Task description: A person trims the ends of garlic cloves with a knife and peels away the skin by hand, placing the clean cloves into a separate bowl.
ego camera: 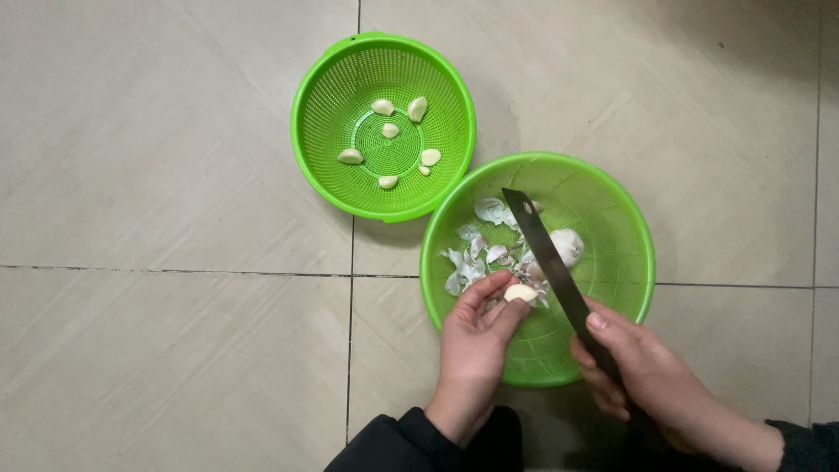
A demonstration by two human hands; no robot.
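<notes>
My left hand (476, 345) pinches a pale garlic clove (520, 293) between thumb and fingertips, over the near side of a large green plastic basket (629, 280). My right hand (642, 371) grips the handle of a dark cleaver-like knife (546, 258), whose blade slants up and left across that basket, just right of the clove. Inside the basket lie several papery garlic skins (476, 262) and a whole garlic bulb (568, 246), partly hidden behind the blade.
A smaller green basket (315, 105) stands up and left of the large one, touching its rim, with several peeled cloves (389, 131) in it. Both sit on a beige tiled floor (157, 175) with dark grout lines. My dark sleeves show at the bottom edge.
</notes>
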